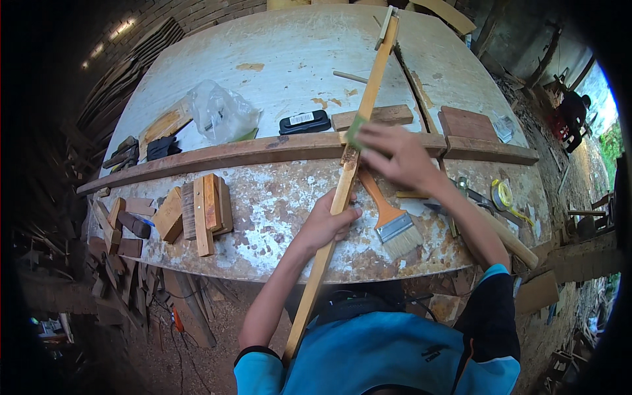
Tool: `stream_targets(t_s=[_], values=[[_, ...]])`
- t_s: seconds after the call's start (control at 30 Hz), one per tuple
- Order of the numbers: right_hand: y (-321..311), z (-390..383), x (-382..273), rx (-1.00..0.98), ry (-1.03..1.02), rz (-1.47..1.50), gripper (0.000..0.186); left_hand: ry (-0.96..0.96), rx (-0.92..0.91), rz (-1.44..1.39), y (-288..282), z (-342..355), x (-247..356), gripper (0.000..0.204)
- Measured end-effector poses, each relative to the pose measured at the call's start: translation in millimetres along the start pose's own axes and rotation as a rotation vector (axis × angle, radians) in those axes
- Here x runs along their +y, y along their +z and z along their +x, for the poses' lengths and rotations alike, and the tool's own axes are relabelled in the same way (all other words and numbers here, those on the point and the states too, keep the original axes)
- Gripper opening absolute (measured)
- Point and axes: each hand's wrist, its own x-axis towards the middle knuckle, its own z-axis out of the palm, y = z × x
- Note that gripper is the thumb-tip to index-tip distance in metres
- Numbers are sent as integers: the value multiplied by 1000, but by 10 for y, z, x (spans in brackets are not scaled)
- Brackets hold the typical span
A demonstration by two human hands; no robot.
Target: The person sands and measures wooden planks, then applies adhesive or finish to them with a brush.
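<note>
A long, narrow wooden strip (321, 260) slants from my body across the bench to its far side. It rests across a long wooden beam (263, 149). My left hand (327, 222) is wrapped around the strip near the bench's front part. Farther up, my right hand (400, 157) presses a green piece of sandpaper (355, 131) against the strip; the hand is slightly blurred. Just under my right wrist lies a wide paintbrush (394, 224) with an orange handle. A dark mark shows on the strip below the sandpaper.
Behind the beam lie a clear plastic bag (220, 112), a black case (304, 122) and wooden blocks (469, 124). Wood pieces and a brush (189, 210) sit at left. Right of my forearm are a yellow tape roll (501, 195) and a hammer (507, 237). A person (574, 118) is far right.
</note>
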Motion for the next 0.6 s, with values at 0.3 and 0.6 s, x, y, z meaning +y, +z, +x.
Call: stream_targets(t_s=[0.3, 0.6], values=[[128, -123, -40, -84, -338, -190, 34, 84, 53, 161, 17, 34, -20, 30], [36, -40, -126, -275, -205, -222, 32, 134, 76, 236, 27, 10, -17, 32]])
